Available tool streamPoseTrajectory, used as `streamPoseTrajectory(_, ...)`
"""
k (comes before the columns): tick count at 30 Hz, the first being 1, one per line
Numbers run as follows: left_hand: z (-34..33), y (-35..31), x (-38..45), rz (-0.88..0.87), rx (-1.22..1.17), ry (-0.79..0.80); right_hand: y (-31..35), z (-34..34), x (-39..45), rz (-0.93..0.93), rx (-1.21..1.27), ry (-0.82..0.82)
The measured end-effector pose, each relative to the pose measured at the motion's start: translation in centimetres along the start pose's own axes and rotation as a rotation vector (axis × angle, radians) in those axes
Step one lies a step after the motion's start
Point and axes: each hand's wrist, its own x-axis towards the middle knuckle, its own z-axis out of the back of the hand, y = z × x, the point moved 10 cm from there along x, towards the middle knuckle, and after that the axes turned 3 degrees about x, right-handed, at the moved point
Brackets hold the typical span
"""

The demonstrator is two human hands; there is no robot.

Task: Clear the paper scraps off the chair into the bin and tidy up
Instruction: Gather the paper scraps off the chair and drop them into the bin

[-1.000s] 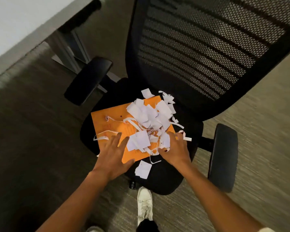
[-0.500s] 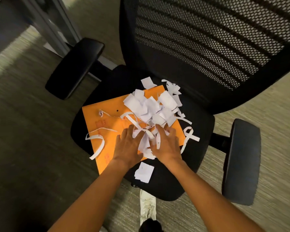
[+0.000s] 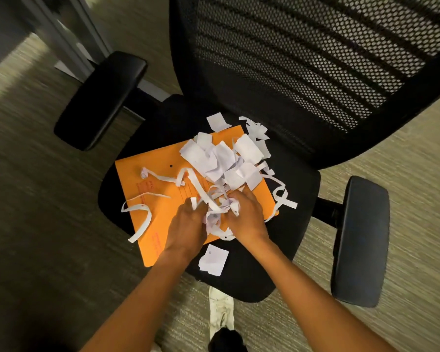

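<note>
Both hands (image 3: 217, 219) now bunching paper scraps (image 3: 221, 161) together (fingers curled).

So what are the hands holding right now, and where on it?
Both hands, left and right, grip a bunch of paper scraps between them, at the near edge of the pile on the orange envelope.

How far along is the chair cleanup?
Done: nothing looks cleared; no bin is in view. In hand: the left hand and right hand grip a bunch of white paper scraps. Left: the main scrap pile on the orange envelope, and a loose white square on the black chair seat.
</note>
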Motion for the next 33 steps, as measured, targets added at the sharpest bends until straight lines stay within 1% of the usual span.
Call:
streamPoseTrajectory(6,3.1,1.8,-1.4,0.091,-0.184,-0.082,0.0,2.9,-1.7,-0.002,0.149,-0.114)
streamPoseTrajectory(10,4.0,3.8,-2.6,0.161,-0.365,-0.114,0.0,4.9,-3.3,-0.009,0.217,-0.206)
streamPoseTrajectory(14,4.4,6.4,-4.4,0.202,-0.448,-0.138,-0.3,5.7,-4.9,-0.061,0.279,-0.272)
streamPoseTrajectory(16,4.7,8.0,-5.7,0.253,-0.48,-0.158,0.2,6.2,-5.9,-0.074,0.301,-0.33)
streamPoseTrajectory(19,5.6,10.8,-8.4,0.334,-0.543,-0.217,1.4,5.7,-7.5,-0.095,0.423,-0.372)
streamPoseTrajectory(25,7.3,18.5,-15.7,0.423,-0.601,-0.321,6.4,0.9,-10.6,-0.039,0.581,-0.247)
streamPoseTrajectory(28,7.5,23.2,-20.8,0.53,-0.657,-0.35,8.7,-2.4,-12.2,-0.026,0.562,-0.192)
streamPoseTrajectory(31,6.2,27.6,-26.3,0.671,-0.718,-0.302,10.7,-6.5,-13.8,-0.013,0.529,-0.13)
streamPoseTrajectory(33,6.0,30.2,-30.1,0.727,-0.715,-0.331,12.1,-9.7,-14.9,0.002,0.483,-0.076)
